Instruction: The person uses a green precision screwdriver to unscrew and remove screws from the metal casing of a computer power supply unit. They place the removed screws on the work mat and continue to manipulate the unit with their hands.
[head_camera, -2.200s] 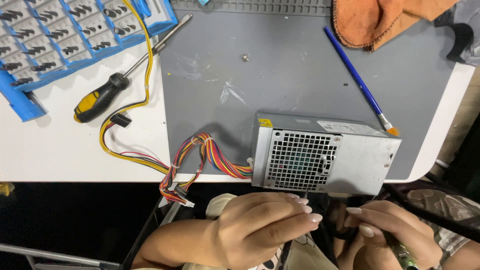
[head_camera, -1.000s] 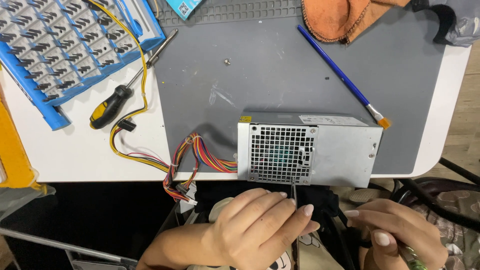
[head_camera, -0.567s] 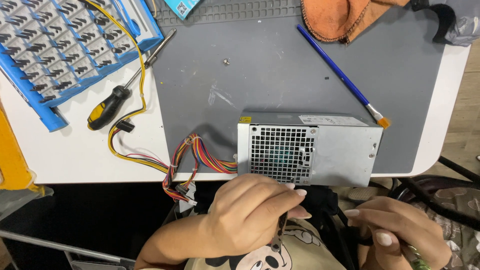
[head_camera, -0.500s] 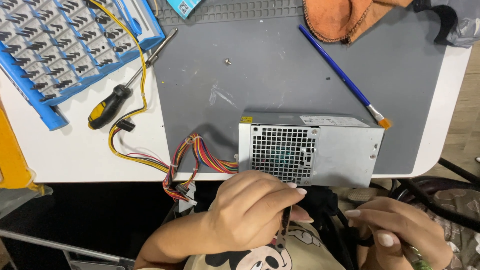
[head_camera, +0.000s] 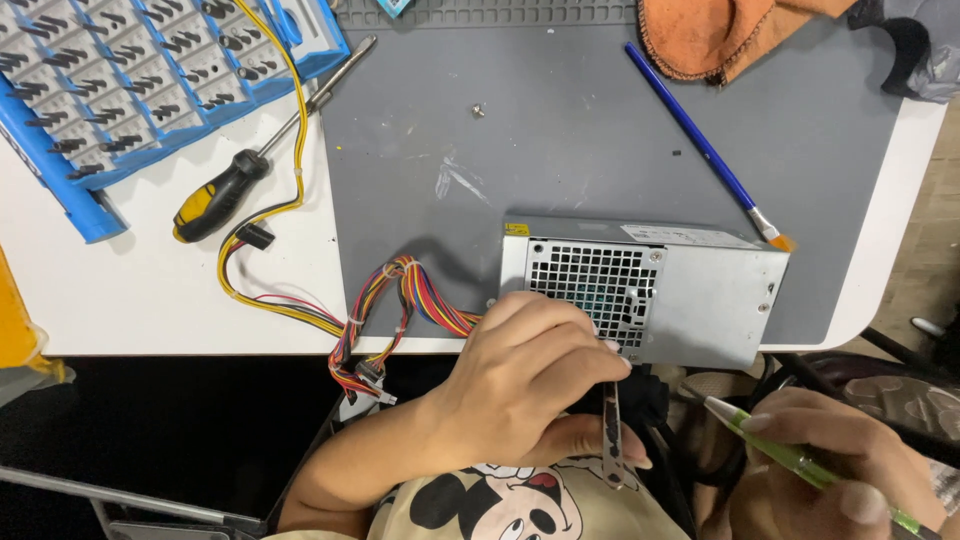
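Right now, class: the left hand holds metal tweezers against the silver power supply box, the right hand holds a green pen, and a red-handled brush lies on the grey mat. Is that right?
Not quite. The head view shows the brush has a blue handle, not red. The left hand, tweezers, power supply box, right hand, green pen and grey mat are as stated.

Small yellow label (head_camera: 517, 229) at the top left corner of the metal power supply box (head_camera: 690, 300), near the table's front edge. Long pale rectangular label (head_camera: 680, 236) along the box's top face. No packages, signs or screens.
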